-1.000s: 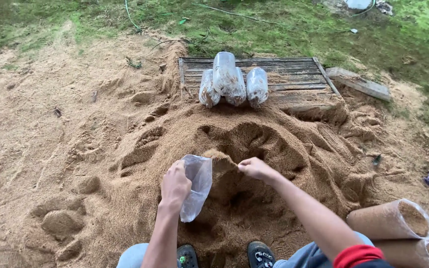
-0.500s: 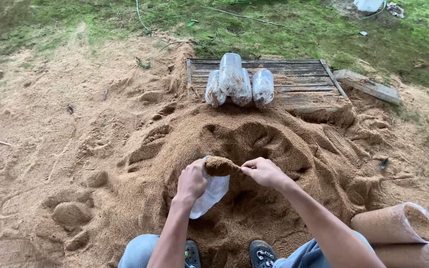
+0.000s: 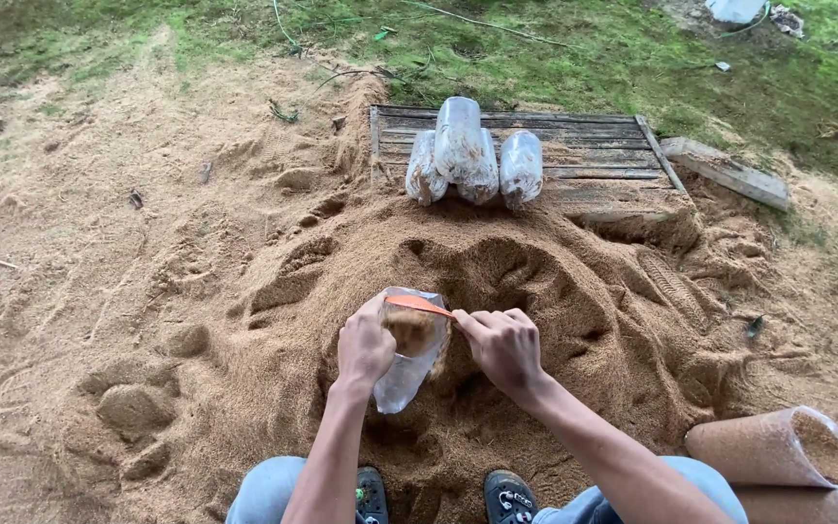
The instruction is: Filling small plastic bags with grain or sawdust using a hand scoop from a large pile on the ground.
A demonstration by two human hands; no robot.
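Sandy ground [image 3: 99, 243], grass [image 3: 574, 68], wooden pallet [image 3: 594, 155]

Filled bags [image 3: 807, 466] cut by frame corner

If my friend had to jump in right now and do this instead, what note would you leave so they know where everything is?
Left hand: holds the clear plastic bag open at its mouth.
Right hand: tips an orange scoop over the bag mouth; sawdust is going in.
Sawdust pile: right in front, hollowed where it was dug.
Done: four packed bags lie on the wooden pallet; a filled bag lies at the right, another partly in view beneath it.
Left: the held bag looks only partly filled.
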